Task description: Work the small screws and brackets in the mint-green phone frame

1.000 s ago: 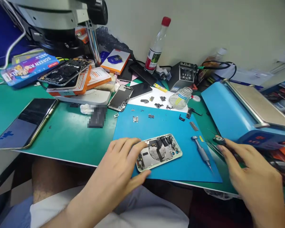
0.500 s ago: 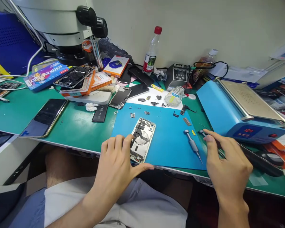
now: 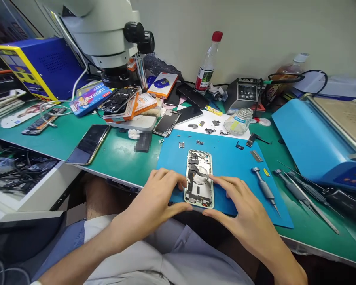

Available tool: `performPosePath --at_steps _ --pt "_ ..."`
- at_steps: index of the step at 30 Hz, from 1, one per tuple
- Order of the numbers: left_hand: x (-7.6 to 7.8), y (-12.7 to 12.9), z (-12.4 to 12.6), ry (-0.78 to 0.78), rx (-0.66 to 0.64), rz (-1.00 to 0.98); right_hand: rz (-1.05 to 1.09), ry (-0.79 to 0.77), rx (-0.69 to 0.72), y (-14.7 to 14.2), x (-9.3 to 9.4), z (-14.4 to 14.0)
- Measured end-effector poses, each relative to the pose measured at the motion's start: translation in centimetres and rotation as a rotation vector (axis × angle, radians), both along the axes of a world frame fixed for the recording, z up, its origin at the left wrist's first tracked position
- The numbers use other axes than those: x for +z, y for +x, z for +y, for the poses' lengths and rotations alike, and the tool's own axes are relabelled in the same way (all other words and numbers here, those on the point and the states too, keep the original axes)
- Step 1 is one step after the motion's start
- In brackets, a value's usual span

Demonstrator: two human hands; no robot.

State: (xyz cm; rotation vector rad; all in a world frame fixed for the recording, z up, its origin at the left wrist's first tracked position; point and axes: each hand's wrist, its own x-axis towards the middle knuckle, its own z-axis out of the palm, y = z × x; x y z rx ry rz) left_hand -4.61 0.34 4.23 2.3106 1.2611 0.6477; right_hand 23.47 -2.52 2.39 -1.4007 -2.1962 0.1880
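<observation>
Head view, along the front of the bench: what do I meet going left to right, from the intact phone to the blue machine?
Dark-screened phone → left hand → opened phone housing → right hand → grey screwdriver → tweezers and probes → blue heating machine.

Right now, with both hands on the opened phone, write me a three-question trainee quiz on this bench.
1. True or false: the opened phone housing with exposed internals lies on the blue rubber work mat.
2. Which hand touches the housing's right edge? A) left hand B) right hand C) neither
3. Fill in: the grey metal screwdriver on the mat lies to the ____ of the housing, touched by no hand.

Key: 1 true. 2 B. 3 right.
</observation>
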Motion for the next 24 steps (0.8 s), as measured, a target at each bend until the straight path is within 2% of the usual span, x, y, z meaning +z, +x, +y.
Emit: performPosePath --at_steps 3,6,11,14,19,24 --pt "0.8 -1.4 1.6 0.011 0.052 -0.007 0.027 0.047 -0.004 0.1 -0.4 0.2" --pt "1.4 -3.3 4.1 0.096 0.273 0.020 0.027 0.065 -0.021 0.0 -0.5 0.1" --pt "1.5 -5.9 7.6 0.211 0.457 0.139 0.059 0.053 -0.015 0.1 -0.2 -0.1" --pt "0.8 -6.7 7.8 0.214 0.526 0.203 0.080 0.081 -0.012 0.1 0.0 0.0" --pt "-0.2 -8.4 7.0 0.167 0.514 0.234 0.102 0.153 0.000 0.4 -0.3 0.2" --pt "0.1 -12.7 8.4 0.165 0.694 0.232 0.154 0.061 -0.022 1.1 -0.7 0.1"
